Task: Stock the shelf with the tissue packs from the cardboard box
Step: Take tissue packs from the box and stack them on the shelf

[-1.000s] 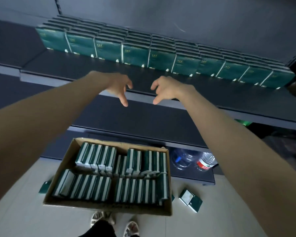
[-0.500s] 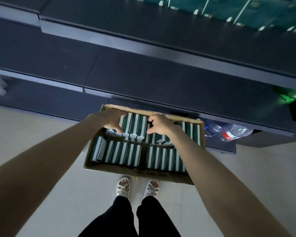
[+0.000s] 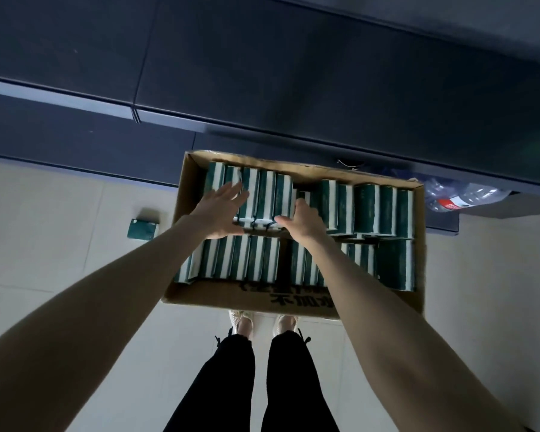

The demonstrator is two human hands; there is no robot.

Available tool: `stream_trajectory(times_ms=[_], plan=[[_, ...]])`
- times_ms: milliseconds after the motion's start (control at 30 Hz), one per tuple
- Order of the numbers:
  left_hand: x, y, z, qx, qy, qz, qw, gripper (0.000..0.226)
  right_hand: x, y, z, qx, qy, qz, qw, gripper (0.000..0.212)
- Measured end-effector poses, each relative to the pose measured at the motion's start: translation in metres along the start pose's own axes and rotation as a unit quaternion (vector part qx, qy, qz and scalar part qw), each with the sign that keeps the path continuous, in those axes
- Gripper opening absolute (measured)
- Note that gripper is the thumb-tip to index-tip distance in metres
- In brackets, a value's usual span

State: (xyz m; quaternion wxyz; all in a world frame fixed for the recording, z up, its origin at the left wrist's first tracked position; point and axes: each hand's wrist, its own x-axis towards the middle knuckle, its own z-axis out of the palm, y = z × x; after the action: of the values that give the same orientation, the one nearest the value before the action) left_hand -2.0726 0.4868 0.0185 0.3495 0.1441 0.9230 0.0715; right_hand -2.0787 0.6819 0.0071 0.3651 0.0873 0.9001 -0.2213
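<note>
As hands [image 3: 219, 213] [image 3: 304, 221] bracket tissue packs [image 3: 267, 194], a gap lies rightward.

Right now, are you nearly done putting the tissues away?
Not nearly. No stocked packs show on the shelf. The left hand and right hand sit either side of a bunch of tissue packs in the cardboard box. Two rows are left there, plus one loose pack on the floor.

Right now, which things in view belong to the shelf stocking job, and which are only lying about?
Job: cardboard box; tissue packs standing in it; shelf; left hand and right hand at the far row.
Lying about: plastic bottles under the shelf, right of the box; one loose pack on the floor, left of the box.
</note>
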Motion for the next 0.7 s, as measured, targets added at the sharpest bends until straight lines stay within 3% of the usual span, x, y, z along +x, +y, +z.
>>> stream_trajectory(times_ms=[100, 200, 300, 400, 467, 567, 700], plan=[[0.005, -0.003, 0.013, 0.002, 0.009, -0.002, 1.000, 0.089, 0.011, 0.001, 0.008, 0.030, -0.013, 0.009, 0.999, 0.063], [0.006, -0.004, 0.016, 0.004, 0.012, -0.005, 1.000, 0.088, 0.017, 0.000, 0.015, 0.056, -0.010, 0.009, 0.998, 0.029], [0.004, -0.003, 0.009, 0.008, -0.004, -0.007, 1.000, 0.087, 0.012, 0.002, 0.006, 0.048, 0.006, 0.006, 0.999, 0.016], [-0.001, 0.004, -0.009, 0.006, -0.002, -0.013, 1.000, 0.086, 0.001, 0.005, -0.018, 0.022, -0.014, 0.004, 1.000, 0.017], [-0.006, 0.015, -0.028, -0.010, 0.016, -0.013, 1.000, 0.086, -0.012, 0.010, -0.045, 0.003, -0.035, -0.008, 0.999, 0.005], [-0.013, 0.045, -0.063, -0.069, 0.047, 0.000, 0.996, 0.089, -0.043, 0.019, -0.099, -0.008, -0.046, -0.046, 0.998, 0.026], [-0.020, 0.102, -0.121, -0.150, 0.087, 0.055, 0.983, 0.095, -0.094, 0.032, -0.182, -0.045, -0.045, -0.081, 0.995, 0.025]])
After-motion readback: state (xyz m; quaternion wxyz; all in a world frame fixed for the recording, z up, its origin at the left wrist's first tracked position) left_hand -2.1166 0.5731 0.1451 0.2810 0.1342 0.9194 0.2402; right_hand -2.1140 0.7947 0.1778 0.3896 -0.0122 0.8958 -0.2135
